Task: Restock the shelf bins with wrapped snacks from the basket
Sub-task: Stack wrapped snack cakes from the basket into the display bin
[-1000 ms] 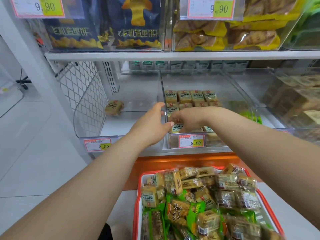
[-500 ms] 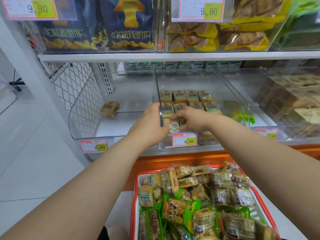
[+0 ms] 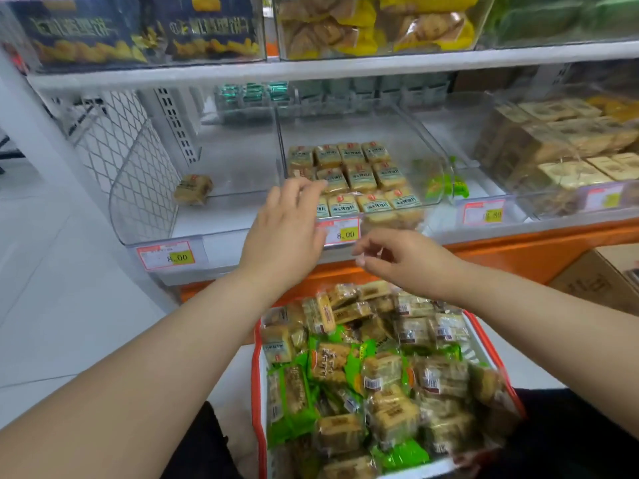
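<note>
Head view. Left hand (image 3: pixel 283 233) is at the front left corner of the middle clear bin (image 3: pixel 428 146), fingers curved over the front row of tan wrapped snacks (image 3: pixel 359 178); whether they touch or pinch a packet cannot be told. Likely squaring the rows, which sit label-up in tidy lines against the bin's front edge. Right hand (image 3: pixel 397 257) hangs just below the shelf's front edge, over the red basket (image 3: pixel 484 344), fingers loosely curled, holding nothing; probably heading for another packet.

Basket is heaped with tan and green wrapped snacks (image 3: pixel 366 385), so much remains to shelve. Left bin (image 3: pixel 145 202) holds one stray tan packet (image 3: pixel 193 190) at its left wall. Green packets (image 3: pixel 446 186) lie in the next bin to the right. An 8.00 price tag (image 3: pixel 342 233) is clipped on the middle bin's front. The bin's raised front lip and the upper shelf (image 3: pixel 311 69) constrain the reach.
</note>
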`<action>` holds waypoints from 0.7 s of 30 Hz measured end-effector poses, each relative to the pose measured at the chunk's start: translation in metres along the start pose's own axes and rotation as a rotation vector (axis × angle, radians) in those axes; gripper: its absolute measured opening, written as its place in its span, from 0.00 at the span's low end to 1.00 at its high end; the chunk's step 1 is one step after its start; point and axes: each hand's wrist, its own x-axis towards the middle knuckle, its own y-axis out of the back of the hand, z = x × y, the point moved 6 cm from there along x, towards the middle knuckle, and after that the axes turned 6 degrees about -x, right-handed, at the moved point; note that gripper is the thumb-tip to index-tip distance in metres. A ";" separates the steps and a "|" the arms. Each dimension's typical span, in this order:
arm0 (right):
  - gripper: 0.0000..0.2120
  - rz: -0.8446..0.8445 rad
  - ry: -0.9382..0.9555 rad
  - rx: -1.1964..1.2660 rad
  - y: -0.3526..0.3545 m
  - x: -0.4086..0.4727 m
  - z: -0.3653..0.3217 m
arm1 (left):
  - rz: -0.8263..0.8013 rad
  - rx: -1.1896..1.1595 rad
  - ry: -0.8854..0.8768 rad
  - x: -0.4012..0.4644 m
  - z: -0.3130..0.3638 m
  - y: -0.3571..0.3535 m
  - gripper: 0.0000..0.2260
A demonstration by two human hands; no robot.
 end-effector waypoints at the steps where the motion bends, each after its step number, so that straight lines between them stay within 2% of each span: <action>1: 0.05 -0.076 -0.018 -0.012 -0.017 -0.016 0.004 | -0.047 -0.007 -0.042 -0.008 0.008 -0.007 0.25; 3: 0.03 -0.237 -0.043 -0.065 -0.051 -0.044 0.013 | -0.208 -0.012 -0.070 -0.026 0.016 -0.029 0.22; 7: 0.07 -0.531 -0.079 -0.301 -0.109 -0.085 0.029 | -0.620 0.060 -0.039 -0.074 0.017 -0.081 0.17; 10: 0.15 -0.593 -0.081 -0.416 -0.136 -0.107 0.035 | -0.922 0.081 -0.010 -0.118 0.012 -0.111 0.15; 13: 0.18 -0.631 -0.042 -0.360 -0.156 -0.124 0.025 | -1.218 0.088 0.018 -0.166 0.008 -0.133 0.19; 14: 0.20 -0.632 -0.018 -0.325 -0.162 -0.129 0.019 | -1.269 0.116 0.018 -0.179 0.006 -0.138 0.21; 16: 0.24 -0.603 0.056 -0.310 -0.174 -0.138 0.005 | -1.273 0.155 0.013 -0.195 0.002 -0.147 0.21; 19: 0.30 -0.605 0.142 -0.480 -0.199 -0.152 -0.006 | -1.186 0.097 0.058 -0.202 0.000 -0.151 0.15; 21: 0.29 -0.631 0.158 -0.581 -0.213 -0.159 -0.007 | -1.154 0.020 0.106 -0.202 0.001 -0.150 0.14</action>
